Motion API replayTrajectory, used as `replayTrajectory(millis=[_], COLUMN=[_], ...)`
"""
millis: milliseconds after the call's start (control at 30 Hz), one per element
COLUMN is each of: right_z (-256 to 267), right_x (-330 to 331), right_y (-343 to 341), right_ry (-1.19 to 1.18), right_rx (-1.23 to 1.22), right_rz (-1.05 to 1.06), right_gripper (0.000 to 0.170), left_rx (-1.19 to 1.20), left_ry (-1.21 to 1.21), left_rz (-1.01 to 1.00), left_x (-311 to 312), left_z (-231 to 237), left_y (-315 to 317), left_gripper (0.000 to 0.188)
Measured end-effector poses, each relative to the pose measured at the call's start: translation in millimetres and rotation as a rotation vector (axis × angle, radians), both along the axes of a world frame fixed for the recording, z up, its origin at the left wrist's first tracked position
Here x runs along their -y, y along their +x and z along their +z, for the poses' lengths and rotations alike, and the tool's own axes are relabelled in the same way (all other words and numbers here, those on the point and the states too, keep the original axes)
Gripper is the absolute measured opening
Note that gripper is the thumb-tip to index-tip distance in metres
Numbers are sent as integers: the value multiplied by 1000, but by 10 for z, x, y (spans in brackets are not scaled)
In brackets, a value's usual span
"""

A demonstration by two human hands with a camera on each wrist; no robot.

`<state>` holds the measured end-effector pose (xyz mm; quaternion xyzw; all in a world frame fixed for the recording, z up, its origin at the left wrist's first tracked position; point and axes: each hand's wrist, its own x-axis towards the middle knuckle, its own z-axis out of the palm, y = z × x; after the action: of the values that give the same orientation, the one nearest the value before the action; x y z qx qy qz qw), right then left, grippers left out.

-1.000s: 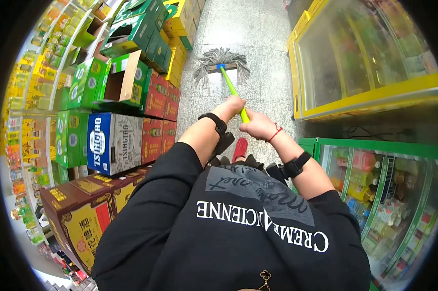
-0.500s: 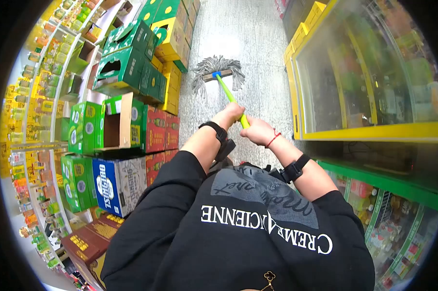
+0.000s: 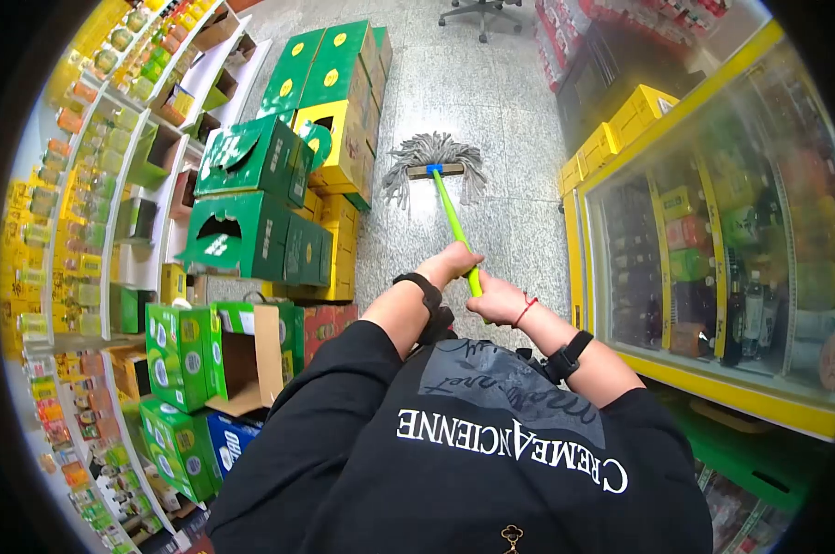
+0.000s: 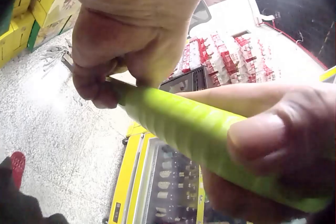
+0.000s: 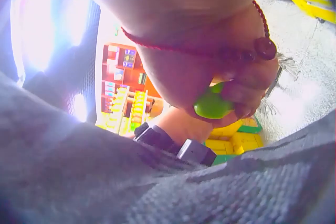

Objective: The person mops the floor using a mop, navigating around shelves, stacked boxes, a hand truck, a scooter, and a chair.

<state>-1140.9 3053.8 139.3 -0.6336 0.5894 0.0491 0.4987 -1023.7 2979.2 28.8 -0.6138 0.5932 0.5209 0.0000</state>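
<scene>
A mop with a lime-green handle (image 3: 451, 214) stretches ahead of me in the head view. Its grey string head (image 3: 436, 157) lies spread on the tiled floor, joined by a blue clamp. My left hand (image 3: 453, 263) grips the handle farther down the pole. Closer to my body, my right hand (image 3: 499, 301) holds the handle near its top end. In the left wrist view the ribbed green grip (image 4: 178, 124) runs between both hands, with the right thumb (image 4: 260, 134) lying along it. The rounded green handle end (image 5: 214, 103) pokes out of my right fist in the right wrist view.
Stacked green cartons (image 3: 251, 235) and yellow cartons (image 3: 334, 148) line the aisle's left, beside bottle shelves (image 3: 76, 212). An opened green box (image 3: 242, 355) stands nearer. A yellow-framed glass fridge (image 3: 713, 240) borders the right. A wheeled chair base (image 3: 480, 18) stands far ahead.
The view has advanced along the aisle, with boxes and fridges sliding back toward me. The mop head has swung slightly left, then right. Both hands keep their hold on the handle.
</scene>
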Motion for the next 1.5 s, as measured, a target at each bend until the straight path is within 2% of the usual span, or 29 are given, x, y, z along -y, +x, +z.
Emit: replayTrajectory(millis=[67,133,267,400,500,667,800,833,867,933,1000,1033,1133,1167,1267,1433,1500], right_z=[-119,0,-19,37,217,216,357,370,387,298,196,199,389,212,483,420,274], right_x=[179,414,859,1411,1916,2956,3612,3771,3912,4092,4197,4290,4635,4762,5118,5887,6301], right_y=[-100,-143,-260,-409,-610,-1037,-1306,-1357,-1407,-1432,-1429,-1448,-1501,-1522,-1515,-1375,-1273], right_ry=[-141,-66,-139,-146,-13,-106,-165,-149,12,-16,-181,-167,-85,-86,-132,-132,-60], right_rx=[88,56,35,66,117,148,158,135,129,116,97,82,113,107,171,112,102], right_rz=[-36,-64,-90,-97,-142,-23,14,45,26,85,85,101,97,83,132,164,124], right_gripper=[53,53,54,50,45,41,39,38,37,38,41,44,37,44,44,44,45], left_rx=[-15,-52,-1,-40,7,-6,-6,1,10,-22,18,42,21,11,-38,-16,-4], left_ry=[19,45,-8,48,47,85,36,49,71,66,-18,-3,49,18,5,10,20], left_rz=[-21,-39,-118,-85,-121,-32,-43,-24,-6,32,-18,3,16,33,79,49,50], left_x=[259,514,996,1538,2029,2914,3563,3694,3770,3892,4064,4173,4512,4647,5008,5761,6148], left_z=[-7,-35,73,150,302,476,620,606,572,544,503,463,427,337,188,361,373], left_y=[-68,-118,-207,-362,-542,-883,-1155,-1201,-1225,-1245,-1272,-1299,-1332,-1325,-1314,-1206,-1100], left_gripper=[41,42,47,48,50,48,46,46,47,48,49,40,47,38,37,38,38])
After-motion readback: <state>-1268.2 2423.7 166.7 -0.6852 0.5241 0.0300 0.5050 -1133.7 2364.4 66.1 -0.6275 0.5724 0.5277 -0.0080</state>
